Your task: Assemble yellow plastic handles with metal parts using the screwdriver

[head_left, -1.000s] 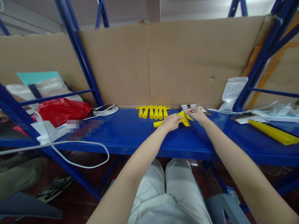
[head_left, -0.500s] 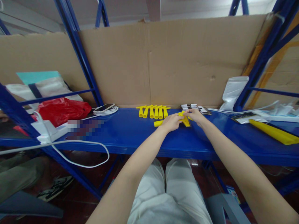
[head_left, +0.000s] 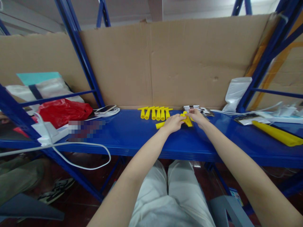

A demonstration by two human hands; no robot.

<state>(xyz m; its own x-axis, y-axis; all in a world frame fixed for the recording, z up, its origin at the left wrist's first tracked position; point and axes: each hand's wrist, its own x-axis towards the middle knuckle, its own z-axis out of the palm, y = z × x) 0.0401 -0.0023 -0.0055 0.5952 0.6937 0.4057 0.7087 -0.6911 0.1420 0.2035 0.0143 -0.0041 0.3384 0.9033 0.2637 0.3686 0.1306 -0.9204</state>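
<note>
My left hand [head_left: 174,124] is closed, its fingertips pinching a yellow T-shaped plastic piece [head_left: 188,122] over the blue shelf. From the other side my right hand [head_left: 198,118] grips the same piece with bent fingers; its fingertips are partly hidden. Another yellow plastic piece [head_left: 160,125] lies beside my left wrist, partly covered by that hand. Behind it stands a row of several yellow T-shaped pieces [head_left: 154,114], their hollow round ends facing me.
A stack of small white-and-black packets [head_left: 191,107] sits behind my right hand. A long yellow bag [head_left: 278,134] and a white pouch [head_left: 238,94] are on the right. To the left are a phone [head_left: 105,109], white cables and a red bag [head_left: 63,110]. Cardboard [head_left: 184,63] walls the back.
The yellow piece between my hands has shifted and turned slightly, its lower end a little higher. Both hands have moved only slightly.
</note>
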